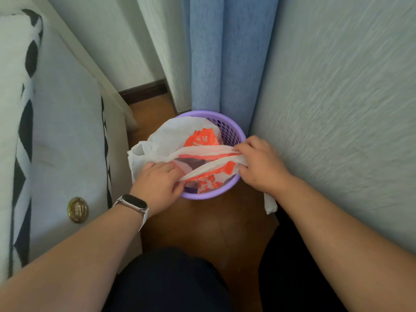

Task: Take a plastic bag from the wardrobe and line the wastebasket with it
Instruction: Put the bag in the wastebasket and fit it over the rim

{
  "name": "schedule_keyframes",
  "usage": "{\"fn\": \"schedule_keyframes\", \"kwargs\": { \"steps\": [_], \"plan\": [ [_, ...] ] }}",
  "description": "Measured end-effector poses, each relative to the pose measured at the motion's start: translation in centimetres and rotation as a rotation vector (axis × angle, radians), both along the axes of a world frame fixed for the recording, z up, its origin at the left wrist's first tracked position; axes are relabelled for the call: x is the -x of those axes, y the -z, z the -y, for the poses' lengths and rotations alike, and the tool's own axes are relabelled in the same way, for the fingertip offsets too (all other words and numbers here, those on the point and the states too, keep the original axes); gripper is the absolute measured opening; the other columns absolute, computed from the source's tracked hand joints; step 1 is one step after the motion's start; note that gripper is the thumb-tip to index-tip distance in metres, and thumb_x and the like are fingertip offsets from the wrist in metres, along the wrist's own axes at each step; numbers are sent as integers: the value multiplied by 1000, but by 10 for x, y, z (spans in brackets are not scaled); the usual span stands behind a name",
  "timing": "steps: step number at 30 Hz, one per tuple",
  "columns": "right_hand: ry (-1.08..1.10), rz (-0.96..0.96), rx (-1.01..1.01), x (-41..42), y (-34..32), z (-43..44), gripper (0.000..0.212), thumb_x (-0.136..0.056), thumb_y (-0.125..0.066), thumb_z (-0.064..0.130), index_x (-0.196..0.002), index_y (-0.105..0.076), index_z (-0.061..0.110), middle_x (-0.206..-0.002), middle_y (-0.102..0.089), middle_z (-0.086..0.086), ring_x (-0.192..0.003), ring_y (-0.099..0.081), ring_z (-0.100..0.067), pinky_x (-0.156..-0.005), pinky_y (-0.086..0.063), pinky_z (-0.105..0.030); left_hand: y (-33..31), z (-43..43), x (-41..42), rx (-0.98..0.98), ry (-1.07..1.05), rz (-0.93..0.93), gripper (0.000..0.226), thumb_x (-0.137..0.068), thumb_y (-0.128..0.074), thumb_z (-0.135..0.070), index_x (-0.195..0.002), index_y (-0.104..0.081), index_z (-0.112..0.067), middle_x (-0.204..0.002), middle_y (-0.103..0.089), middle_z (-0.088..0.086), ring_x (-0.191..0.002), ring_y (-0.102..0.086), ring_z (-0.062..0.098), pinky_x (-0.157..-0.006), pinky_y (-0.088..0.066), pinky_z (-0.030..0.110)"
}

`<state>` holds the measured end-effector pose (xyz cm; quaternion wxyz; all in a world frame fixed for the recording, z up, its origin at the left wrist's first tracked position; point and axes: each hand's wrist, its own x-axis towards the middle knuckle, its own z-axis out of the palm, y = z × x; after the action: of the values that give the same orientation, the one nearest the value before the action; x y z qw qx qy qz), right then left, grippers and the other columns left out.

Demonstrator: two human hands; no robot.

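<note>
Both hands (157,181) (258,163) pinch the bag (171,136) mouth; its 3 o'clock edge (unhooked) may slip inside the wastebasket (234,129).

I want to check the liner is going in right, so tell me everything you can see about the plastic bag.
The thin white plastic bag with orange print lies crumpled in the round purple perforated plastic wastebasket. Its mouth is stretched between the left hand and right hand. One part drapes over the basket's left rim; the far right rim is still bare. A white strip hangs below the right wrist.
</note>
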<state>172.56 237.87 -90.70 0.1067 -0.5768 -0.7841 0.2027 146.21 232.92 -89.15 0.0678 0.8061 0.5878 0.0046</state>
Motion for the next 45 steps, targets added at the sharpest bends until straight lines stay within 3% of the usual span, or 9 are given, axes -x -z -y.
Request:
{"fn": "schedule_keyframes", "kwargs": {
  "steps": [4,9,14,21,26,31,37,41,45],
  "plan": [
    [-157,67,-192,15,-12,18,50,-69,-65,22,-119,-62,19,-114,-55,-6,-108,-50,-31,-94,-38,-44,-8,8,-7,19,168,-33,15,-85,-69,-24,-96,-69,-14,-94,-72,6,-86,-67,28,-85,-51,41],
    [-301,177,-100,22,-11,28,49,-82,-61,23,-130,-55,23,-121,-53,-4,-120,-43,-28,-96,-32,-42,-13,19,-10,105,199,-21,29,-92,-55,-31,-117,-64,-19,-114,-69,0,-103,-63,20,-93,-45,31],
    [-356,160,-75,22,-19,30,22,-84,-59,26,-104,-66,19,-106,-58,-6,-107,-50,-32,-89,-36,-41,-7,22,-7,144,109,35,36,-98,-42,-41,-124,-62,-28,-127,-62,-10,-119,-52,13,-108,-31,30],
    [-436,133,189,24,-20,35,10,-75,-58,33,-83,-55,28,-95,-54,6,-90,-54,-21,-76,-47,-35,1,-8,1,-54,-120,69,30,-93,-55,-39,-110,-63,-15,-120,-62,6,-110,-56,27,-97,-44,41],
    [-402,89,131,24,-11,30,47,-85,-41,61,-87,-71,25,-98,-56,11,-95,-49,-14,-87,-42,-37,-15,-55,10,-134,-50,-15,50,-82,-68,-43,-125,-57,-20,-130,-59,6,-119,-54,31,-101,-43,47],
    [-235,-97,-135,38,-11,11,25,-89,-47,38,-94,-66,21,-99,-60,3,-91,-55,-20,-82,-51,-40,-24,-94,17,-145,195,-69,45,-79,-75,-33,-118,-63,-14,-118,-67,11,-106,-63,36,-92,-49,49],
    [-264,59,-131,57,4,-32,52,-79,-61,30,-128,-52,15,-138,-48,-7,-119,-48,-30,-99,-45,-46,-24,-126,7,-129,317,-47,41,-80,-76,-30,-117,-67,-15,-117,-67,7,-107,-63,30,-95,-48,43],
    [-287,-30,-179,69,12,-35,30,-89,-50,26,-115,-60,17,-118,-55,-3,-104,-49,-22,-86,-49,-41,-12,-146,10,-150,297,-13,41,-86,-67,-39,-122,-63,-19,-123,-64,5,-112,-59,27,-100,-46,45],
    [-224,37,-211,63,28,-43,51,-82,-48,41,-128,-51,19,-124,-52,-7,-114,-48,-30,-95,-44,-47,-4,-157,9,-277,306,-9,43,-80,-64,-47,-108,-63,-14,-111,-63,9,-101,-59,31,-91,-49,46]
  ]
}}
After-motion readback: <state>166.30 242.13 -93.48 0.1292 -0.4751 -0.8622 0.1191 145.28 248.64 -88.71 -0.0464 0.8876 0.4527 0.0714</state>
